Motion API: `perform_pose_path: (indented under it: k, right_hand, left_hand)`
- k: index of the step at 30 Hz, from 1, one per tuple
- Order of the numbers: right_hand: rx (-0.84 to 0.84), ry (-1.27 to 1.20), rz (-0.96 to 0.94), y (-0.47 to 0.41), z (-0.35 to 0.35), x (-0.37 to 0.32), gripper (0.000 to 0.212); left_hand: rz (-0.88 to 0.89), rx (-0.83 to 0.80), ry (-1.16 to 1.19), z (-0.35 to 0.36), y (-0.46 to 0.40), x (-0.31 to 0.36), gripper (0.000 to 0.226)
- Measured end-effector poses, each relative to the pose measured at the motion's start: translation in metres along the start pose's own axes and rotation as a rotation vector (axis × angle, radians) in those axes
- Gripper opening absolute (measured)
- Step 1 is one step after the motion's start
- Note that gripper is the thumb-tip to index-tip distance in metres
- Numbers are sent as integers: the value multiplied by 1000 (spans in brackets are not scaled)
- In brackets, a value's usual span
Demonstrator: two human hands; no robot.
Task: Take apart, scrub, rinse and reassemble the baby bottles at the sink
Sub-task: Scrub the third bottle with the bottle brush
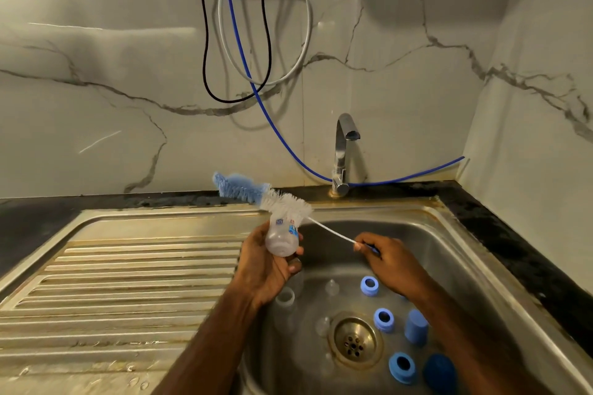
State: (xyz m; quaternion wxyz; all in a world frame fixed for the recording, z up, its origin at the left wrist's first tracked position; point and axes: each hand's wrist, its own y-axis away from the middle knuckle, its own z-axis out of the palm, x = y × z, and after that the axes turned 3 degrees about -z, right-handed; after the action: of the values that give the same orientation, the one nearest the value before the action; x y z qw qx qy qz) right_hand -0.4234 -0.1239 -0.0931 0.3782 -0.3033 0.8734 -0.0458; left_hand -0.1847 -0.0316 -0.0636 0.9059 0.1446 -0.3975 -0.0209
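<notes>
Left hand [268, 261] grips clear plastic baby bottle [283, 238], right hand [390, 258] pinches blue-white bristle brush [266, 197] handle; blue rings [383, 319], teats below hands unscrubbed, rinse and reassembly left

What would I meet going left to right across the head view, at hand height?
Ribbed drainboard → left hand holding the bottle → brush's wire stem → right hand → sink's right rim → dark counter.

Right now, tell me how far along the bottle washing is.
Done: the bottles are taken apart; blue rings, clear teats and a blue cap lie loose in the sink. In hand: the left hand grips one bottle while the right hand holds the brush by its handle, bristles outside the bottle's mouth. Left: another bottle in the sink, the small parts, rinsing (no water runs from the tap) and reassembly.
</notes>
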Motion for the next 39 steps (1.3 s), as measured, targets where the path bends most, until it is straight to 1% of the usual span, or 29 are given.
perform_pose_path:
  k: [2,4,6,8,10,13,15,17,19,22,24,28,31,35,37,39]
  right_hand:
    - [-41,-37,-24,2,0,-3,16]
    - [-70,-77,-50,3,-4,-3,16]
    - [-46,-83,-24,2,-9,2,17]
    - [-14,-76,19,2,-10,6,18]
    - [-9,-78,9,1,-5,4,20]
    - [-53,-74,-53,1,-1,-4,19]
    - [-67,-87,-45,1,-6,0,18]
    - [-23,-86,-6,2,-10,6,19]
    - [-3,-85,16,2,-8,6,19]
    - [-82,-92,-46,1,-3,-2,20]
    - [-101,-107,-44,1,-6,1,20]
    - [-21,-117,49,1,-9,10,19]
    - [18,-171,40,-1,-2,5,14]
    - [10,-152,-6,-1,6,-3,14]
    - [-3,-141,-8,-1,2,0,14]
    - [27,-149,13,-1,-4,5,13]
  left_hand:
    - [7,-9,9,1,-2,-4,52]
    - [66,-3,49,2,-4,-4,47]
    - [108,-7,121,-1,-7,3,44]
    - [87,-18,131,-2,-7,7,51]
    - [45,-21,73,-1,-7,3,54]
    - [31,-11,52,5,-3,-7,51]
    - [55,-2,77,3,-3,-4,48]
    - [41,-11,80,0,-3,-1,50]
    - [21,-16,74,0,-5,-1,56]
    - [63,-29,103,3,-8,-4,65]
    - [87,-63,176,-1,-10,-1,62]
    - [86,-66,245,-6,-9,4,48]
    - [115,-34,299,-6,-12,2,53]
    - [128,59,224,-2,-13,-1,57]
    - [128,65,277,0,-12,1,58]
    - [125,45,318,1,-11,3,57]
